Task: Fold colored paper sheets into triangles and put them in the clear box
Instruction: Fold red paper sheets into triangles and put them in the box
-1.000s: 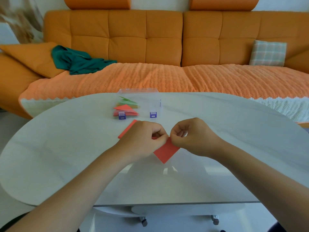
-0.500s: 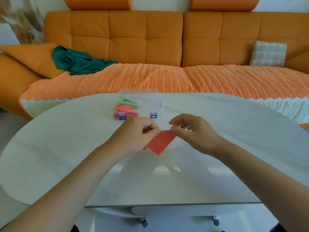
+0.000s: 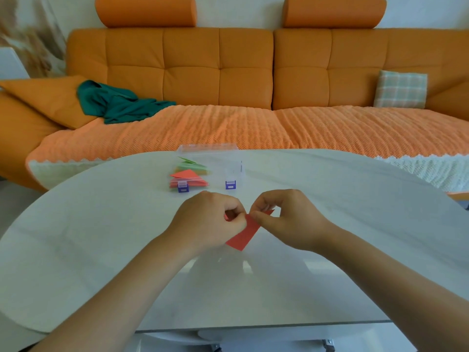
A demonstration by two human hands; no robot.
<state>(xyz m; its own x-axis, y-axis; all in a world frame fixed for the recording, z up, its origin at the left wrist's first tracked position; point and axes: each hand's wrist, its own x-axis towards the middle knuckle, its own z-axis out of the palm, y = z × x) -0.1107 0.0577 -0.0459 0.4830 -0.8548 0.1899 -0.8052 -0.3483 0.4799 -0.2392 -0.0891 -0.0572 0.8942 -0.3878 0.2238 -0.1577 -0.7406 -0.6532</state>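
A: Head view: left hand (image 3: pixel 210 221) and right hand (image 3: pixel 288 221) both pinch the red paper (image 3: pixel 244 235), fingers (image 3: pixel 264 216) clamped on its upper edge, near the clear box (image 3: pixel 229 158).
B: Risk?
A: Corners slipping out of line (thin sheet) would skew the crease.
B: Surroundings?
A: White surface (image 3: pixel 101 237), orange sofa (image 3: pixel 218 67), green cloth (image 3: pixel 114 102).

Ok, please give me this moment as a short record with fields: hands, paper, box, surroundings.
left hand: pinches the red paper at its top
right hand: pinches the same paper, beside the left hand
red paper: between both hands, over the white table
clear box: on the table beyond the hands, holds red and green folded triangles
surroundings: orange sofa with a green cloth
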